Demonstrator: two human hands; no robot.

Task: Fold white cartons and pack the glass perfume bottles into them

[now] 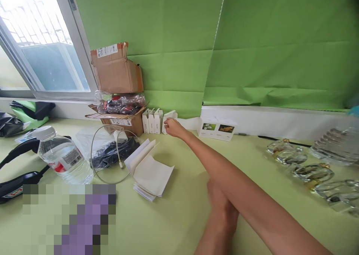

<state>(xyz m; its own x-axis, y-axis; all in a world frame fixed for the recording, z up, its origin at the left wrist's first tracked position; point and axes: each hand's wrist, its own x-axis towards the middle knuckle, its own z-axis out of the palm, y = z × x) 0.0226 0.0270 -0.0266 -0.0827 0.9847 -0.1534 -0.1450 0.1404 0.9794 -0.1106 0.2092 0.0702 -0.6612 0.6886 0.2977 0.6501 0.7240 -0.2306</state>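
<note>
With the clock read round the middle of the view, a green sheet [174,41] hangs from 11 to 2 o'clock. The pale yellow-green desk [179,225] spreads from 3 round through 6 to 9. A window [50,56] stands at 10.

Also at 10, an upper carton [114,73] sits above a lower carton [137,123], which holds clear plastic bottles [126,103]. A water bottle [64,157] with a white cap leans between 8 and 9, a black headset-like frame [22,180] just beyond it. Nearer the middle on that side lies a black item [117,152] in clear plastic, beside a looped cable [121,164]. Glass bottles [311,171] lie between 3 and 4 o'clock, and folded white papers [154,174] at 7.

At 5 o'clock the left grip [220,200] rests partly behind the right forearm; its fingers are hidden, so I cannot tell whether it is clenched or released. The right grip [168,124], close to the middle, has bent fingers pinching a white box [169,115]. That box touches the fingertips and shows chiefly at 11 to 12 o'clock from them, near the foot of the sheet. Three slim white cartons [152,121] stand upright at 9 from the grip, just beside the box; printed panels [215,129] with plant pictures stand at 3.
</note>
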